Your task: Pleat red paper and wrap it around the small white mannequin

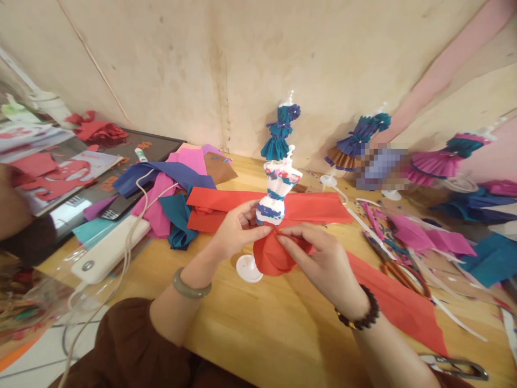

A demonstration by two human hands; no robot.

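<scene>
A small white dress form (279, 186) with blue and red paper scraps stuck on it stands in front of me on a round white base (249, 268). My left hand (241, 226) is closed around its lower side, the thumb pressing at the top edge of a red crepe paper piece (272, 256). This gathered piece hangs below the form's waist. Between the thumb and fingers of my right hand (319, 256), the same red paper is pinched near its upper edge. Behind the form lies a folded red crepe strip (319, 209); another red strip (398, 302) runs beneath my right wrist.
Three dressed forms stand along the wall: a teal one (278, 129), a blue-brown one (355, 141) and a pink one (444, 159). Scissors (406, 277) and paper scraps lie right, snips (454, 367) near the front. A white power bank (109, 250) with cables sits left.
</scene>
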